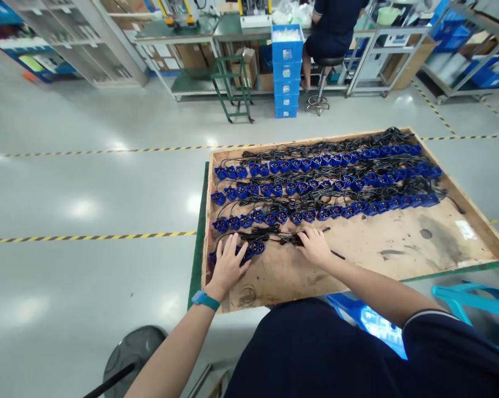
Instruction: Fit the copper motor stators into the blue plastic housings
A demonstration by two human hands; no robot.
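While four rows of blue connectors (316, 188) are lying finished on the wooden board (399, 249), starting a fifth: left hand (228, 262) spreading flat over connectors, right hand (313, 246) pressing loosely curled fingers on black cable (291, 239).

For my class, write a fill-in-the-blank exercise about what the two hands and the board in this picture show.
1. The connectors lying in rows on the wooden board are ____ in colour.
2. The left hand wears a teal band on its ____.
3. The right hand rests on a bundle of ____ cable.
4. A person at the far bench sits on a ____.

Missing words: blue; wrist; black; stool
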